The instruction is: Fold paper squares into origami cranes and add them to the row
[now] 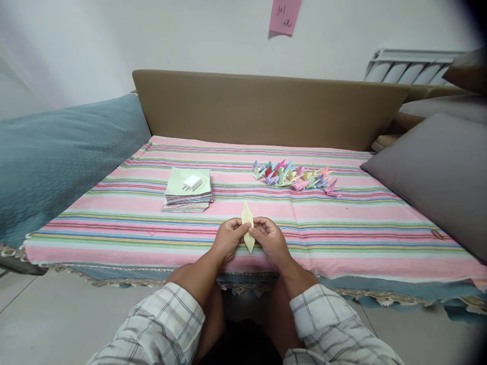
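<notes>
Paper [247, 216] I hold, near the cloth [114, 223]'s front edge: pale yellow. My sleeves [163, 324]: white, dark check. Cloth: pink, striped green, blue, yellow, white. Stack [177, 177], nearer left edge: pale green top, mixed colours beneath. Charger [193, 182]: white. Cranes [300, 186], nearer back edge: pink, purple, red, green, orange. Cushion [429, 172], right edge: grey.

We see soft, even light on the folded paper [247, 228] in our grip. Beyond it, a faint shadow edges the pink note [284, 16]; below it, deep shade fills the gap between our legs [215, 314]. Far right of the grip, both corners blur into darkness
</notes>
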Motion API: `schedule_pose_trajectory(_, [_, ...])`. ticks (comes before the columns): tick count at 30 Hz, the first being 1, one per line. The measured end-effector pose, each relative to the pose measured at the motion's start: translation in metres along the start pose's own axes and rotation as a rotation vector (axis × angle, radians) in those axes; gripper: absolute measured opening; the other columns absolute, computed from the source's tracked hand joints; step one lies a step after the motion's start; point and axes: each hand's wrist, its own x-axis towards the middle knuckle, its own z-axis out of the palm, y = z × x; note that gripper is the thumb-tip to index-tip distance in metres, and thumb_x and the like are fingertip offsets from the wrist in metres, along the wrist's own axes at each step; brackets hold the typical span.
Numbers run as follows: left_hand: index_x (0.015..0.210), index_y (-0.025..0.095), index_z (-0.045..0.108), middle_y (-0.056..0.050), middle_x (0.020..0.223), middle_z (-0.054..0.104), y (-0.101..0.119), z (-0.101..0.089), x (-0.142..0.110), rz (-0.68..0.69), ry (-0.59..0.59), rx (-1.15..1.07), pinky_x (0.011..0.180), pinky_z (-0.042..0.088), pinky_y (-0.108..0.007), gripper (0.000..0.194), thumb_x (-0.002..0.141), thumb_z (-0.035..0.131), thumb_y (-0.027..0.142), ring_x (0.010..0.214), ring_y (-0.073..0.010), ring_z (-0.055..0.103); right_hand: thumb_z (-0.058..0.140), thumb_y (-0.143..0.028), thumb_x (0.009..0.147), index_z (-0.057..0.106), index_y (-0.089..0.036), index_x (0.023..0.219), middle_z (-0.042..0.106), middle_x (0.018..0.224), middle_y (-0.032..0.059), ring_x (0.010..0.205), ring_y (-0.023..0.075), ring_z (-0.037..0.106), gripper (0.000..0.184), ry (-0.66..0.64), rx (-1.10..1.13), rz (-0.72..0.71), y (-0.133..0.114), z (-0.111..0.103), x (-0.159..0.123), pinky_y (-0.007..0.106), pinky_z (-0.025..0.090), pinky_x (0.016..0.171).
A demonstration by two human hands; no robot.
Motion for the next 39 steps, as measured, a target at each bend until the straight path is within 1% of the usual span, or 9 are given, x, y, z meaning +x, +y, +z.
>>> schedule_pose_trajectory(2, [0.064, 0.013, 0.06, 0.003, 0.054, 0.059, -0.001, -0.001, 0.0, 0.008, -0.001, -0.004, 0.046, 0.035, -0.018, 0.036, 0.051, 0.082, 0.038, 0.045, -0.0055, 0.048, 0.078, -0.033, 0.06, 0.059, -0.023, 0.094, 0.062, 0.075, -0.0026, 0.064, 0.0108, 0.056, 0.04, 0.006, -0.011, -0.003, 0.0, 0.002, 0.0, 0.024, 0.047, 0.061])
schedule_pose_trajectory(6, [0.063, 0.012, 0.06, 0.002, 0.056, 0.06, 0.001, -0.002, -0.001, -0.007, -0.049, -0.073, 0.052, 0.04, -0.02, 0.035, 0.051, 0.083, 0.036, 0.05, -0.0078, 0.053, 0.074, -0.039, 0.065, 0.061, -0.019, 0.084, 0.062, 0.071, -0.0009, 0.065, 0.012, 0.057, 0.031, -0.047, -0.062, 0.038, 0.0, 0.003, 0.002, 0.025, 0.047, 0.062])
schedule_pose_trajectory(10, [0.065, 0.011, 0.062, 0.0, 0.058, 0.062, 0.003, -0.002, -0.002, -0.045, -0.087, -0.102, 0.059, 0.045, -0.023, 0.034, 0.052, 0.083, 0.035, 0.054, -0.0098, 0.056, 0.074, -0.04, 0.066, 0.061, -0.019, 0.079, 0.064, 0.069, -0.0011, 0.063, 0.0119, 0.057, 0.028, -0.071, -0.036, 0.069, 0.002, -0.001, 0.004, 0.026, 0.045, 0.061])
schedule_pose_trajectory(19, [0.07, 0.01, 0.065, -0.002, 0.06, 0.064, 0.001, -0.003, -0.001, -0.023, -0.089, -0.058, 0.056, 0.044, -0.023, 0.039, 0.051, 0.084, 0.037, 0.053, -0.0104, 0.056, 0.075, -0.04, 0.065, 0.059, -0.02, 0.08, 0.061, 0.066, -0.0029, 0.061, 0.011, 0.056, 0.03, -0.095, -0.012, 0.087, 0.002, -0.004, 0.002, 0.024, 0.043, 0.059])
schedule_pose_trajectory(23, [0.07, 0.012, 0.065, -0.002, 0.059, 0.065, 0.001, -0.004, -0.001, -0.033, -0.14, 0.009, 0.057, 0.046, -0.026, 0.037, 0.053, 0.082, 0.04, 0.052, -0.0125, 0.057, 0.072, -0.042, 0.068, 0.062, -0.021, 0.087, 0.059, 0.068, -0.0035, 0.056, 0.0083, 0.049, 0.031, -0.06, 0.048, 0.081, -0.002, -0.003, 0.003, 0.021, 0.038, 0.052])
schedule_pose_trajectory(28, [0.073, 0.013, 0.069, -0.005, 0.065, 0.068, 0.005, -0.006, -0.003, 0.005, -0.275, 0.177, 0.06, 0.045, -0.025, 0.035, 0.062, 0.076, 0.045, 0.059, -0.0154, 0.06, 0.068, -0.047, 0.071, 0.068, -0.018, 0.084, 0.046, 0.053, -0.0052, 0.049, 0.0073, 0.036, 0.032, -0.104, 0.026, 0.116, -0.005, -0.007, 0.005, 0.022, 0.031, 0.048])
schedule_pose_trajectory(31, [0.072, 0.014, 0.07, -0.004, 0.065, 0.068, 0.008, -0.006, -0.005, 0.024, -0.31, 0.252, 0.061, 0.044, -0.024, 0.033, 0.063, 0.074, 0.045, 0.061, -0.0151, 0.058, 0.069, -0.047, 0.07, 0.069, -0.017, 0.081, 0.045, 0.052, -0.0051, 0.049, 0.0074, 0.036, 0.032, -0.115, 0.023, 0.128, -0.005, -0.009, 0.005, 0.022, 0.03, 0.048])
schedule_pose_trajectory(35, [0.065, 0.015, 0.071, -0.003, 0.071, 0.068, 0.012, -0.005, -0.006, 0.066, -0.366, 0.319, 0.063, 0.044, -0.023, 0.026, 0.061, 0.076, 0.04, 0.064, -0.0142, 0.057, 0.07, -0.045, 0.07, 0.069, -0.017, 0.076, 0.049, 0.054, -0.004, 0.05, 0.0072, 0.038, 0.029, -0.132, 0.023, 0.132, -0.004, -0.01, 0.005, 0.021, 0.03, 0.048])
schedule_pose_trajectory(39, [0.066, 0.016, 0.072, -0.003, 0.074, 0.068, 0.012, -0.006, -0.005, 0.11, -0.372, 0.373, 0.063, 0.043, -0.023, 0.024, 0.064, 0.073, 0.039, 0.066, -0.0147, 0.057, 0.074, -0.043, 0.066, 0.069, -0.017, 0.072, 0.053, 0.054, -0.0038, 0.049, 0.0071, 0.04, 0.027, -0.089, 0.066, 0.153, -0.004, -0.009, 0.005, 0.022, 0.032, 0.049])
